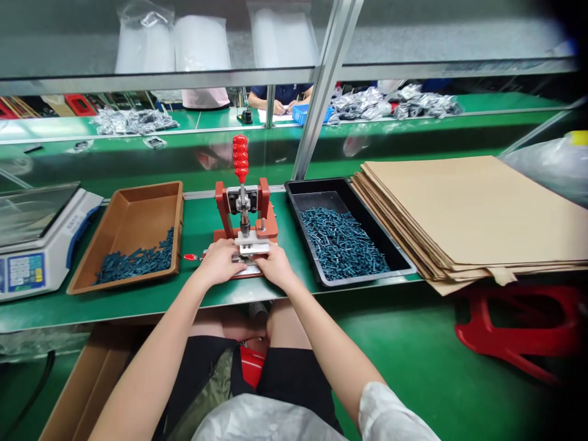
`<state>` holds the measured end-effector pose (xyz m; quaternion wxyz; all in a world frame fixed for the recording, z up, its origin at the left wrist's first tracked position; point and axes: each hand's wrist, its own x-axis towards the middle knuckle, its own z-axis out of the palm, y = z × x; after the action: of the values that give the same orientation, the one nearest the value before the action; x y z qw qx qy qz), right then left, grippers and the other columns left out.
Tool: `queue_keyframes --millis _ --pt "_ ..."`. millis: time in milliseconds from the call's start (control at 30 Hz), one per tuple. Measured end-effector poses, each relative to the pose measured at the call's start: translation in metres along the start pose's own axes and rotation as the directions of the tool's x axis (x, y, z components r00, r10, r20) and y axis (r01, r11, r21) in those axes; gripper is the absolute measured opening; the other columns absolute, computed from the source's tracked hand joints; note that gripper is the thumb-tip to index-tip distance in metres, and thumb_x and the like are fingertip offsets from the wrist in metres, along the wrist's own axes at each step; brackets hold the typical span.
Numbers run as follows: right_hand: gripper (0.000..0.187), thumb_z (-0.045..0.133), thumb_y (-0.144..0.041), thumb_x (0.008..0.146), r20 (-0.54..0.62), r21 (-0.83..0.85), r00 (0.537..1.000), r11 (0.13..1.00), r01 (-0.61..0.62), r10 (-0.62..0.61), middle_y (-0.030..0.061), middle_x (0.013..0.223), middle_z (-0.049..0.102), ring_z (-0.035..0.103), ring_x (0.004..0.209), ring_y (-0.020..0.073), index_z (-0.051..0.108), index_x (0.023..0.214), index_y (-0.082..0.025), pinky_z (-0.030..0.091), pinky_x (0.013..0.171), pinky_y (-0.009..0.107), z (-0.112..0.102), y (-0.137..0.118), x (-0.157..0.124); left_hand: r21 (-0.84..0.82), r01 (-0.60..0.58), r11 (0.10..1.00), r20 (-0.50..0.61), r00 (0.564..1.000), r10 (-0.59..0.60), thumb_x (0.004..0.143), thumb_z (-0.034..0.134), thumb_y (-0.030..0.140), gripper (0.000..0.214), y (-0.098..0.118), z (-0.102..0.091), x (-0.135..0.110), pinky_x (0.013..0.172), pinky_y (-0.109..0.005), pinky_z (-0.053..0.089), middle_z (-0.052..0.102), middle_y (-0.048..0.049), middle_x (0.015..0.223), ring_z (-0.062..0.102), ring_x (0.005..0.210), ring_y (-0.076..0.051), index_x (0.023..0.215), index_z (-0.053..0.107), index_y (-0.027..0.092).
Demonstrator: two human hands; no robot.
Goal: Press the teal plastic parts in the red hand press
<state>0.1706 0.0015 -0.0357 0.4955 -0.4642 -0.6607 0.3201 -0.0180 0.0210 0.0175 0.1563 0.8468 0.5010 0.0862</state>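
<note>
A red hand press point(265, 205) stands in the middle of the green counter point(198, 217), its ribbed red handle point(240, 158) pointing straight up. Both hands are at the near foot of the press. The left hand point(220, 260) lies on the left side of the base, fingers bent down against it. The right hand point(274, 264) lies on the right side in the same way. Between the two sits the press's white block point(252, 247), with the fingertips touching just beneath it. The knuckles hide each hand's grip, so I cannot tell whether either is clenched on a small piece or only resting on the base. A small red-tipped pin point(189, 257) lies on the counter just left of the left hand.

Left of the press is a brown tray point(138, 191) with a thin scatter of dark teal parts point(138, 262) along its near edge. Right of the press is a black tray point(318, 184) holding a thicker heap of the same teal pieces point(342, 245). Neither hand touches a tray.

At the far left stands a weighing scale point(37, 245). On the right a stack of flat cardboard sheets point(468, 208) overhangs the near edge of the counter, above a red stool point(519, 331) on the floor. On the far counter, another person's hands point(280, 109) rest beside a blue bin point(303, 114), with bagged parts point(395, 101) piled to the right.
</note>
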Motion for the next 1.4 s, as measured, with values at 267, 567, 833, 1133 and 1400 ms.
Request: queue_keyframes --millis 267,567,833,1133,1400 --pt "0.029 0.065 -0.013 0.081 -0.01 -0.093 0.999 0.994 0.052 -0.054 0.0044 0.11 0.075 0.07 0.103 0.0243 0.077 0.104 -0.026 0.054 0.096 0.038 0.002 0.004 -0.001 -0.006 0.007 1.0 -0.015 1.0 -0.007 0.078 0.073 0.039 0.03 0.004 0.0 -0.002 0.098 -0.046 0.048 0.071 -0.0074 0.121 0.06 0.115 -0.033 0.105 0.077 0.026" --pt "0.026 0.066 -0.015 0.083 -0.01 -0.118 0.998 0.991 0.063 -0.065 0.004 0.109 0.075 0.07 0.101 0.025 0.078 0.102 -0.027 0.056 0.094 0.039 0.002 0.003 -0.003 0.0 0.021 1.0 -0.046 0.999 -0.021 0.078 0.074 0.038 0.03 0.006 0.001 -0.004 0.098 -0.046 0.049 0.071 -0.0089 0.12 0.061 0.114 -0.033 0.104 0.078 0.024" --pt "0.024 0.067 -0.014 0.082 0.011 -0.111 0.996 0.99 0.084 -0.084 0.0042 0.106 0.075 0.071 0.098 0.0236 0.078 0.1 -0.025 0.056 0.094 0.038 0.001 0.006 -0.001 -0.015 0.02 1.0 -0.052 0.998 -0.02 0.077 0.074 0.037 0.026 0.003 0.002 -0.003 0.096 -0.046 0.049 0.072 -0.009 0.117 0.061 0.112 -0.033 0.098 0.079 0.023" --pt "0.032 0.061 -0.011 0.084 -0.003 -0.183 0.984 0.967 0.177 -0.181 0.0083 0.122 0.065 0.064 0.115 0.0255 0.075 0.109 -0.024 0.052 0.103 0.041 -0.003 0.0 -0.006 0.005 -0.13 0.992 -0.285 0.95 0.126 0.084 0.067 0.028 0.024 0.007 0.011 -0.029 0.108 -0.051 0.044 0.068 -0.0107 0.125 0.059 0.118 -0.031 0.106 0.075 0.023" --pt "0.029 0.06 -0.011 0.085 0.031 -0.229 0.988 0.961 0.156 -0.153 0.0088 0.122 0.064 0.061 0.117 0.0259 0.074 0.107 -0.022 0.051 0.104 0.04 -0.004 -0.002 -0.005 -0.673 -0.069 0.737 -0.631 0.573 -0.522 0.098 0.038 0.059 0.058 -0.024 0.011 -0.034 0.11 -0.048 0.045 0.06 -0.0177 0.137 0.06 0.127 -0.027 0.137 0.054 0.02"
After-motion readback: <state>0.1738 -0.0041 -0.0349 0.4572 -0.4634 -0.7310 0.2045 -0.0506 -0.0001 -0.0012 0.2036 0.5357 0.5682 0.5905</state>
